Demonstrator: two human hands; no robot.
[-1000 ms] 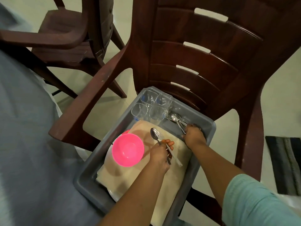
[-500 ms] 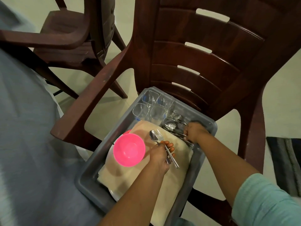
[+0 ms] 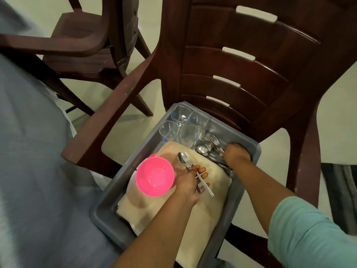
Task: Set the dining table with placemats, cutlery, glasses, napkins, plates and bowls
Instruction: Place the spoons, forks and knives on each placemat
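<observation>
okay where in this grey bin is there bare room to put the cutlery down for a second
Free: the beige cloth between the left hand and the grey bin right wall. Crowded: the far end, with glasses beside the cutlery pile under the right hand, and the pink bowl at left.

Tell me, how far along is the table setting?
Barely begun. Nothing looks laid yet; everything sits in the grey tub on a chair. In hand: the left hand holds a spoon and fork, while the right hand digs into the loose cutlery. Still to go: the glasses, pink bowl, and beige cloths beneath.
</observation>
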